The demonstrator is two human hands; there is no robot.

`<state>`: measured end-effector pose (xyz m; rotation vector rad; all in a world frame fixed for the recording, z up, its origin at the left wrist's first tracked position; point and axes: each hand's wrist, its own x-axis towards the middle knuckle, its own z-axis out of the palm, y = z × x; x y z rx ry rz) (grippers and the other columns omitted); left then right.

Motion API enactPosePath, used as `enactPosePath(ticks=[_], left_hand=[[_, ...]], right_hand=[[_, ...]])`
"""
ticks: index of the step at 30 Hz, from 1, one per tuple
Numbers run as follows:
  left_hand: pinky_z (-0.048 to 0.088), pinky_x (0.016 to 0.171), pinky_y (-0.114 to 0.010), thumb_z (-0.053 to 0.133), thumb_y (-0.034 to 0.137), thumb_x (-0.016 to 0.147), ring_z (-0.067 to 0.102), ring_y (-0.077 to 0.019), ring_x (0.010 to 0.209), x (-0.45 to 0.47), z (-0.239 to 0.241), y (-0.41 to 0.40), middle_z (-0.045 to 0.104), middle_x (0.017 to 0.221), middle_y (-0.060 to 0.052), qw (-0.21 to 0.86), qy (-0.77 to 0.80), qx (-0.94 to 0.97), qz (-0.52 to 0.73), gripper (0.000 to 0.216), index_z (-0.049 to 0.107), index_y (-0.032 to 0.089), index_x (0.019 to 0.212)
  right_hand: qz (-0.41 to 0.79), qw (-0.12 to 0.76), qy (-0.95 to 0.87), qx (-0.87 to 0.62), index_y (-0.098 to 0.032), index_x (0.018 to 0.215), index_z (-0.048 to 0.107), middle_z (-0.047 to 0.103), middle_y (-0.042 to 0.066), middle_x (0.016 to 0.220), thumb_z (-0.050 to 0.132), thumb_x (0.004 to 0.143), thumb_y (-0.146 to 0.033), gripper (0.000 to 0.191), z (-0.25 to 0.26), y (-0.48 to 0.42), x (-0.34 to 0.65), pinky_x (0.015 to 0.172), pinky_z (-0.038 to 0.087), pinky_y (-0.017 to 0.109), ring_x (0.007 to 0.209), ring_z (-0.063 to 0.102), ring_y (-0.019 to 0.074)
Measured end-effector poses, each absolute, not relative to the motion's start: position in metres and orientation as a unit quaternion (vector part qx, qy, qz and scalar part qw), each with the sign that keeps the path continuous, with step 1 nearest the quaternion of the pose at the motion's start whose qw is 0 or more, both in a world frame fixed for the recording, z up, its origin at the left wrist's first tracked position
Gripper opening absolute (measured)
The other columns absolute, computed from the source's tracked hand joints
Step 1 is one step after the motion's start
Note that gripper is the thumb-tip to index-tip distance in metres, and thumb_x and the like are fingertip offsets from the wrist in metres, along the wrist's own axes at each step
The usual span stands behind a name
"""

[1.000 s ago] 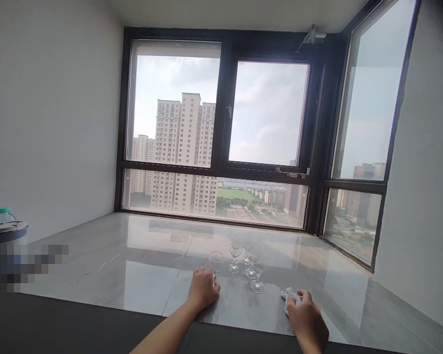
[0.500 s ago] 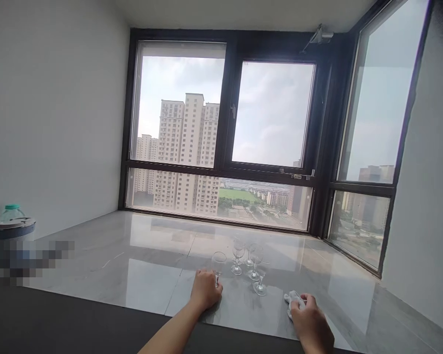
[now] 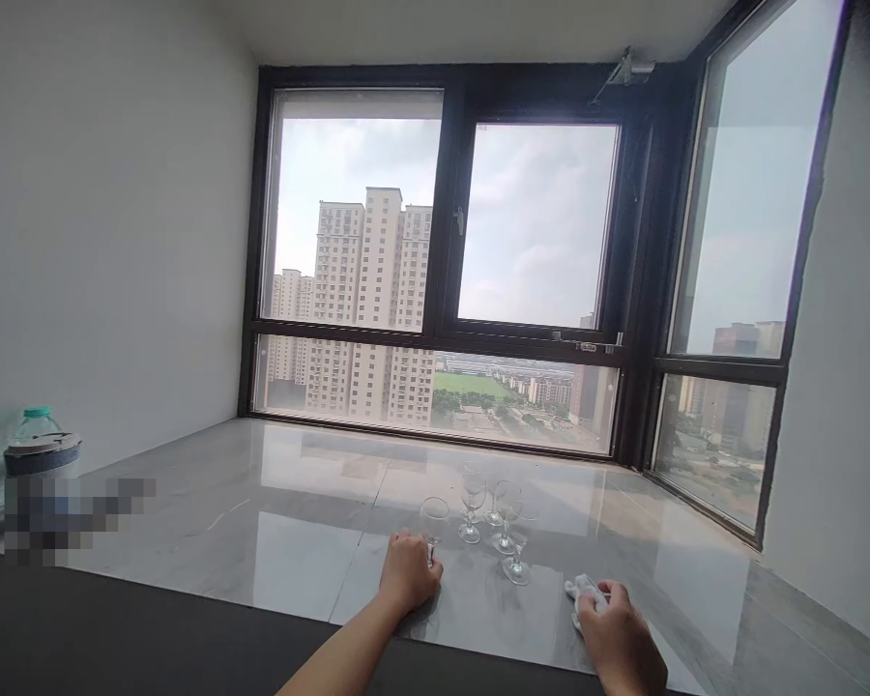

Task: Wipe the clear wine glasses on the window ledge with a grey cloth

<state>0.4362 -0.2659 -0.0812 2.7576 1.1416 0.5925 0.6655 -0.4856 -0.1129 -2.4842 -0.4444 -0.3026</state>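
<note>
My left hand [image 3: 410,572] is closed round the stem of a small clear wine glass [image 3: 434,512], which stands upright near the front edge of the sill. Its foot is hidden behind my fingers. A white cloth [image 3: 584,588], crumpled, is pinched in my right hand [image 3: 616,619] at the right, low over the sill. Between my hands and a little farther back, several more clear stemmed glasses stand close together; the nearest glass [image 3: 517,570] has its round foot on the stone, and another glass [image 3: 472,503] is behind it to the left.
The grey marble-look windowsill [image 3: 282,493] is glossy and mirrors the window. At the far left stand a bottle with a green cap [image 3: 36,413] and a dark-banded tub [image 3: 43,454]; a blurred patch covers part of them. A dark-framed window [image 3: 435,338] closes the back.
The view has shifted slightly, so everything sits a little farther right and lower. Both hands keep their grips, and the glasses stand as before.
</note>
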Motion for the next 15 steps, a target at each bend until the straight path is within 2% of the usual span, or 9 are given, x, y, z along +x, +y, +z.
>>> enactPosePath(ticks=[15], left_hand=[[0.035,0.09,-0.038,0.048,0.034,0.08,0.057,-0.0281,0.099,0.4359,-0.0825,-0.2648,0.069,0.091,-0.012,0.064,0.367,0.907,0.198,0.034,0.068,0.016,0.102]], right_hand=[[-0.1,0.312,-0.169,-0.93,-0.024,0.109,0.051,0.066,0.012,0.103,0.031,0.089,-0.043,0.035,-0.1097,-0.4873,0.6643,0.066,0.045,0.036,0.093,0.064,0.0298]])
